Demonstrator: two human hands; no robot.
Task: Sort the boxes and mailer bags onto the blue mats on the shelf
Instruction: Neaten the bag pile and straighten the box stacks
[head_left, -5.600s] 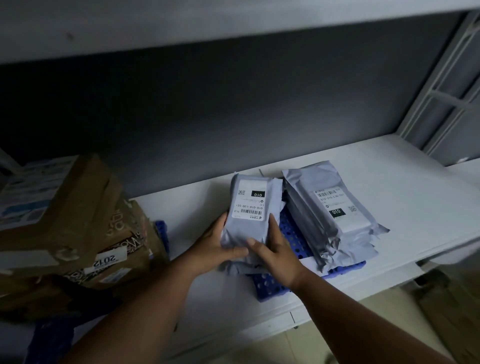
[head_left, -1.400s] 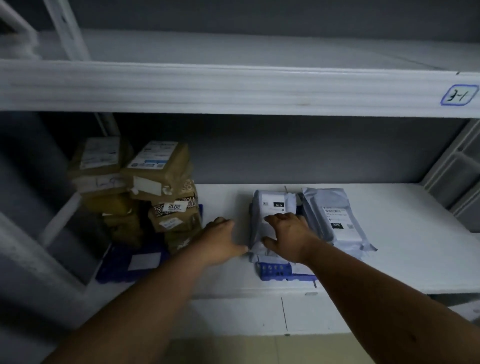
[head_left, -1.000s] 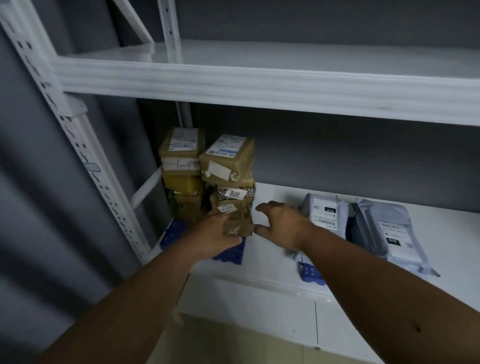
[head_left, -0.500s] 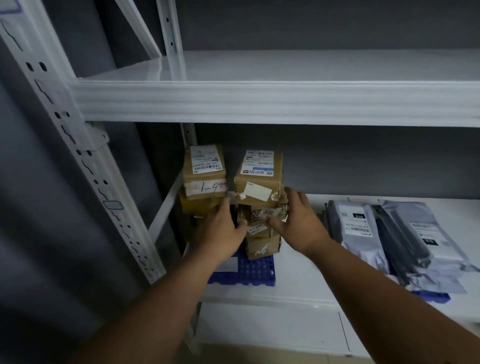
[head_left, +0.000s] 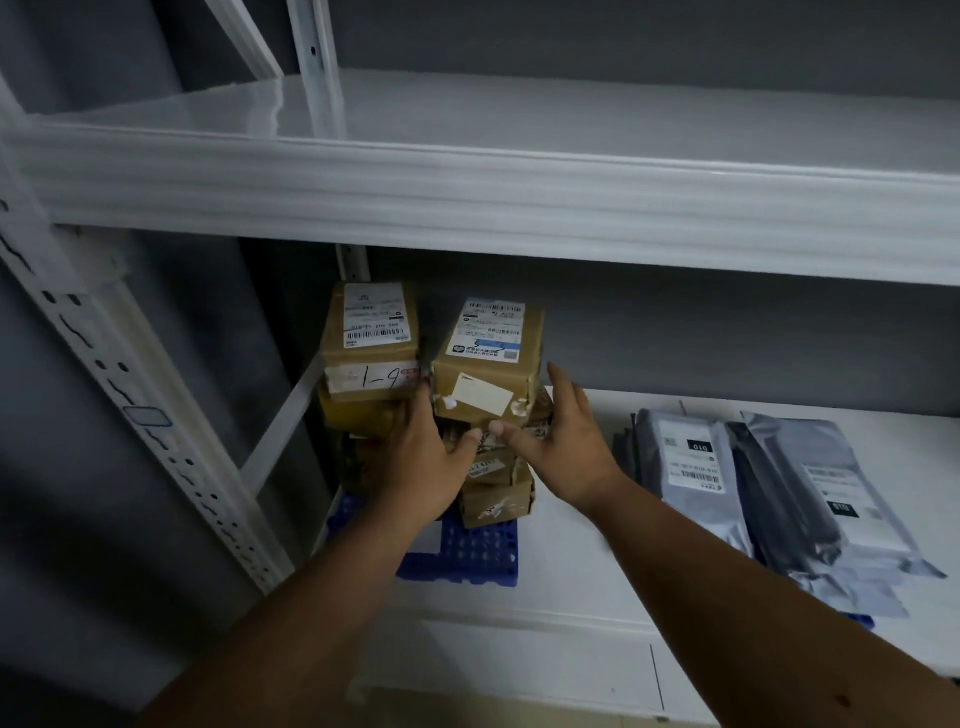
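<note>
Near the shelf's left end, the left hand (head_left: 428, 462) and right hand (head_left: 563, 444) press flat, fingers straight, grasping nothing, against the right-hand box stack (head_left: 491, 410) on the blue mat (head_left: 478, 556). The mailer bags (head_left: 769, 488) lie on the shelf further right. Uneven pressure could topple the leaning stack off the shelf's front edge.

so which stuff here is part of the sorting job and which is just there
Part of the job:
- cardboard boxes, stacked in two columns
- grey mailer bags
- blue mat under the boxes
- left hand and right hand, steadying the nearer stack

Just there:
- upper shelf
- perforated upright
</note>
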